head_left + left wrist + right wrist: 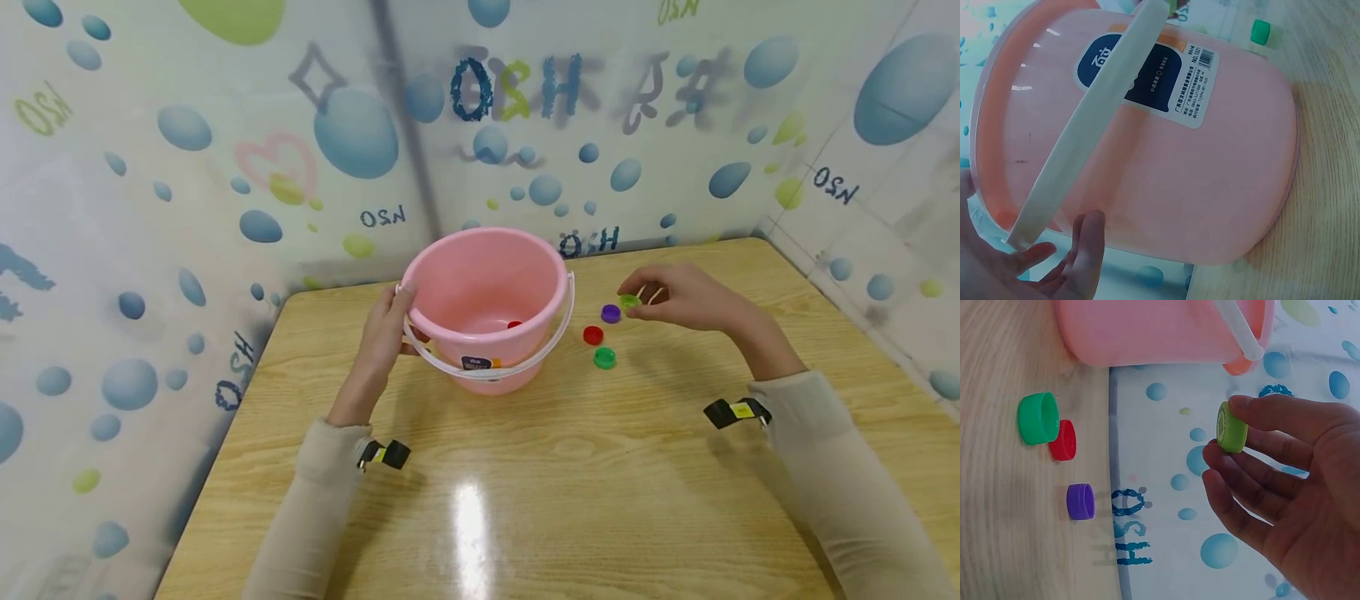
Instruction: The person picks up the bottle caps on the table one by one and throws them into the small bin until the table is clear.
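Across the wood-grain table: your pink bucket, white handle slung over its front.
Left hand: gripping the bucket's left rim.
Right hand: pinching a lime-green bottle cap, right of the bucket.
Loose caps: green, red and purple, between the bucket and your right hand.
Inside the bucket: a red piece, partly hidden.

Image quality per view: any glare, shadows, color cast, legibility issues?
Head: bright glare streak on the wooden table, soft shadow below the right sleeve. Left wrist: dim, bluish; small highlights on the pink bucket, label print partly readable. Right wrist: dim, lime-green bottle cap clearly outlined.
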Tool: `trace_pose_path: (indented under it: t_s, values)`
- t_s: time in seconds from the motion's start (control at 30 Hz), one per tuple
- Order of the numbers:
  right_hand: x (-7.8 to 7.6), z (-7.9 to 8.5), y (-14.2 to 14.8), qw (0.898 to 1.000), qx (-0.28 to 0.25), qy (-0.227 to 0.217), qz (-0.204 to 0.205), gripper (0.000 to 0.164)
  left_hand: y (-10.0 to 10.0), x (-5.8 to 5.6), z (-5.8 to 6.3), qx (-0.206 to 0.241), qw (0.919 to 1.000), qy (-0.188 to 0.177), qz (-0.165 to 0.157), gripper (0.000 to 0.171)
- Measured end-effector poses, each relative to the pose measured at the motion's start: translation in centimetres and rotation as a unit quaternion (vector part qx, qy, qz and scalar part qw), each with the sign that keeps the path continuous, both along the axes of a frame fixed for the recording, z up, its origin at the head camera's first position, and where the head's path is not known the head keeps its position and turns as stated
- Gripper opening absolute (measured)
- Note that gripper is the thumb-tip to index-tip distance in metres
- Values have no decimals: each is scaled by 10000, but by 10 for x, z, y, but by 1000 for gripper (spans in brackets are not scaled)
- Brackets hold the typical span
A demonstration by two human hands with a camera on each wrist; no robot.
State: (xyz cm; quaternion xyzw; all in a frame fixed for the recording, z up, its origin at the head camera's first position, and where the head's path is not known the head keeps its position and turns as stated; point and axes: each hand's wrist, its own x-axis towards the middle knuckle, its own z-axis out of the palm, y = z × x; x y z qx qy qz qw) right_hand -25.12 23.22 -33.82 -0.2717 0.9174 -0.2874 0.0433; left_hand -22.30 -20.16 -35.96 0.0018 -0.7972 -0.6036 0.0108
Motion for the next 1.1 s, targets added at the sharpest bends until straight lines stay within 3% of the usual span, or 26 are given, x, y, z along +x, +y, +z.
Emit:
trace_pose_path:
  t_s: [0.13,0.47,0.67,0.9,1.1]
  values:
    - [-2,8,-4,10000,11,-16,-16,28,0,0,-1,-77,10000,35,-23,71]
    - [-8,23,-6,9996,246,106,-4,27,-3,3,0,-21,10000,79,-40,51]
    - [-11,32,-10,9991,359,179,106,27,-1,1,-1,168,9998,99,-92,57]
    - [-17,44,-15,9983,480,261,220,27,-1,2,-2,148,9998,128,-108,48]
    - [-19,53,-19,9978,486,374,243,27,-1,1,-1,37,9997,130,-192,53]
